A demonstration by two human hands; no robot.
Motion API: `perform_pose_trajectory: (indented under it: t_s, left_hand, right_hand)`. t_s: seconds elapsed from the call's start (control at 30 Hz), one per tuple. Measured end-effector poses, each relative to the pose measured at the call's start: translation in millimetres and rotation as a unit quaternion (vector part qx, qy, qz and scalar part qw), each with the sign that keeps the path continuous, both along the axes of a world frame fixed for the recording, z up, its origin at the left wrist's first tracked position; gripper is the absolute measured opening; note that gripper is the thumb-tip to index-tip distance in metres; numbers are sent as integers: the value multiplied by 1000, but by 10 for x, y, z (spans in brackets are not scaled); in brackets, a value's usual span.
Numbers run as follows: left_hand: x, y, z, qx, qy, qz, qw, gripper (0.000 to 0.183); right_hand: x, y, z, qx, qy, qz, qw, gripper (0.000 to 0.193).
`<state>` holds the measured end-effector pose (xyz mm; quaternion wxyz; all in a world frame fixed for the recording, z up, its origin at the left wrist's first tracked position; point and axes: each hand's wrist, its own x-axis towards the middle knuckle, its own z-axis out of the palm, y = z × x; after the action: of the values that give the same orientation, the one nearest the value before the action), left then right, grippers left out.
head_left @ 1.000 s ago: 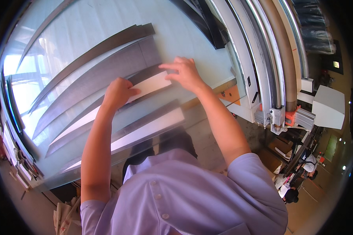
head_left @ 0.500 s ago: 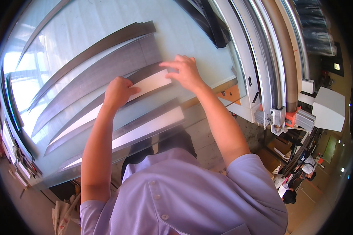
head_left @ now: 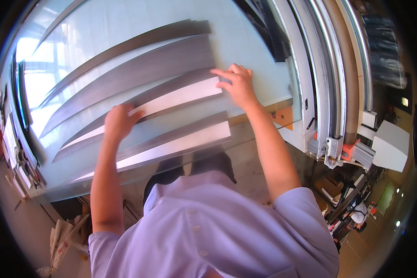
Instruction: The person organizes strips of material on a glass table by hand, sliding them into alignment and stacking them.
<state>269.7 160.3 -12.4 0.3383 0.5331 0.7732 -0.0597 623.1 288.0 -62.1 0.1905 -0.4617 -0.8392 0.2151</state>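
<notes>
A long white strip (head_left: 183,93) lies lengthwise on a wider dark grey strip (head_left: 162,87), which shows along both its long edges. My right hand (head_left: 238,83) is at their right end, index finger and thumb apart, the fingertip at the dark strip's upper corner and the thumb by the white strip's end. Farther left, my left hand (head_left: 120,121) rests over the same pair with its thumb out across the white strip; its other fingers are blurred. Nearer me lies a second white strip (head_left: 190,140) on a dark grey strip (head_left: 176,131).
Beyond lie a wide grey strip (head_left: 171,58) and several stacked dark strips (head_left: 157,38) on the pale glossy table (head_left: 236,41). Black lengths (head_left: 268,28) lie at the far right, beside a machine with long rollers (head_left: 331,65). Rolled material (head_left: 62,238) stands below left.
My left hand has slid left along the white strip, away from my right hand. My right hand stays at the strip's right end. The whole view has shifted a little.
</notes>
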Motion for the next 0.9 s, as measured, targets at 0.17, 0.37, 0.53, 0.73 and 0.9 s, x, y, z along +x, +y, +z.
perform_pose_trajectory:
  t_s: [0.17,0.37,0.53,0.73,0.9]
  left_hand:
    - [-1048,-684,-32,16,5,113,993,41]
    - [-1155,-798,3,30,-4,142,989,35]
    - [-1102,-759,19,38,-7,147,988,31]
    - [-1124,-778,26,25,-2,164,986,31]
    - [-1105,-768,45,44,0,151,988,32]
  right_hand:
    - [5,14,-29,-3,2,8,1000,45]
    - [-17,7,-13,-21,-15,10,1000,45]
    - [-41,2,62,-60,-11,-1,998,43]
    - [-60,1,53,-73,-27,-4,997,43]
    - [-35,10,43,-71,-29,-7,997,44]
